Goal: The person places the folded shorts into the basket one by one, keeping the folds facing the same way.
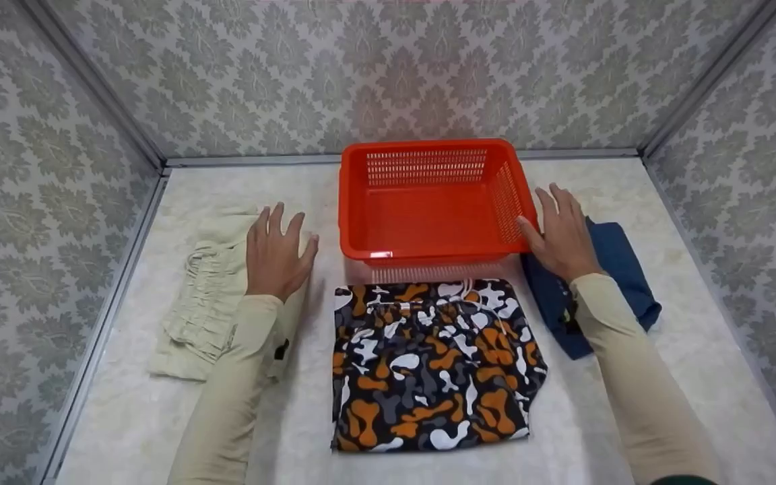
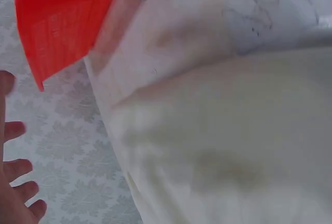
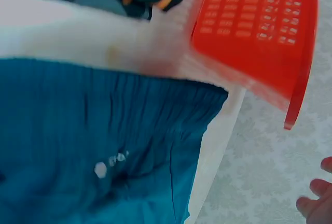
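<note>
My left hand [image 1: 277, 259], fingers spread, is above the right part of a folded cream garment [image 1: 207, 303] with a gathered waistband. The same cream cloth [image 2: 233, 141] fills much of the left wrist view. On the other side, my right hand [image 1: 563, 239] has its fingers extended beside a red plastic basket [image 1: 435, 256], its thumb overlapping the right rim in the head view. Under that wrist lies a folded blue garment [image 1: 620, 263], partly hidden by the forearm; its gathered waistband [image 3: 150, 97] shows in the right wrist view. Neither hand holds anything.
Between my forearms lie folded drawstring shorts [image 1: 428, 370] in a black, orange, white and grey pattern, just in front of the basket. The basket has slotted walls and a bare floor. Patterned panels [image 1: 401, 74] enclose the white table [image 1: 125, 411] at the back and sides.
</note>
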Demonstrator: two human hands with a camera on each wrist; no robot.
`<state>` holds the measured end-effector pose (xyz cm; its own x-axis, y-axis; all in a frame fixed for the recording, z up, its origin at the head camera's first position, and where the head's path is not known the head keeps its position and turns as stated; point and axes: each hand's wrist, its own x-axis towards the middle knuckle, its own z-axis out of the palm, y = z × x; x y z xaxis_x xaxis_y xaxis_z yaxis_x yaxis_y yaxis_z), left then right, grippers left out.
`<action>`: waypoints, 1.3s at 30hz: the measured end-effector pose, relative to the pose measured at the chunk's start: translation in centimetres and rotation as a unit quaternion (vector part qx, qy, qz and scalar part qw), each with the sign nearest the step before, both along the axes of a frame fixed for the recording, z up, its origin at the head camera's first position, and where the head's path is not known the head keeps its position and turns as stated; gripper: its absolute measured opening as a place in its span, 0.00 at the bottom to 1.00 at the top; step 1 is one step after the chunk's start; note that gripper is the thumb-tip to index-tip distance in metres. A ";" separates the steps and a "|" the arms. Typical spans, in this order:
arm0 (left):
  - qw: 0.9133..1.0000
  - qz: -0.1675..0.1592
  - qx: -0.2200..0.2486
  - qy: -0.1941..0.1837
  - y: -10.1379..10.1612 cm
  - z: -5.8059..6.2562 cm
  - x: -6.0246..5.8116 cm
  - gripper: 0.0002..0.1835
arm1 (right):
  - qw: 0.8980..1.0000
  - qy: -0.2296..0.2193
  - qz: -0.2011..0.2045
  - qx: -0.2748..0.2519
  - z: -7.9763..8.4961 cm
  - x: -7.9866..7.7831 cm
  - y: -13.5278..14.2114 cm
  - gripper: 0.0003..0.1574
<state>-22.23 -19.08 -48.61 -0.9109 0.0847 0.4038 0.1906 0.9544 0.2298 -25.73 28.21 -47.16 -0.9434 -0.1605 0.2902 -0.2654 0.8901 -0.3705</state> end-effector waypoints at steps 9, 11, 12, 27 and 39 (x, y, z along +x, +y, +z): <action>0.992 -0.005 0.122 -0.029 1.5 -0.5 4.5 0.14 | 0.997 0.049 0.016 -0.061 -1.6 3.5 -1.3 0.30; 0.989 -0.001 0.134 -0.058 2.1 -0.8 5.3 0.14 | 0.996 0.054 0.020 -0.071 -2.1 4.2 -1.4 0.30; 0.988 0.001 0.139 -0.071 2.4 -1.0 5.7 0.14 | 0.995 0.055 0.022 -0.074 -2.4 4.5 -1.5 0.29; 0.986 -0.050 0.108 -0.116 6.4 -6.3 14.6 0.19 | 0.991 -0.016 0.026 -0.131 -8.1 11.9 -3.0 0.39; 0.974 -0.133 -0.006 -0.185 8.4 -8.4 17.4 0.32 | 0.981 -0.192 0.022 0.015 -9.7 15.4 -6.6 0.62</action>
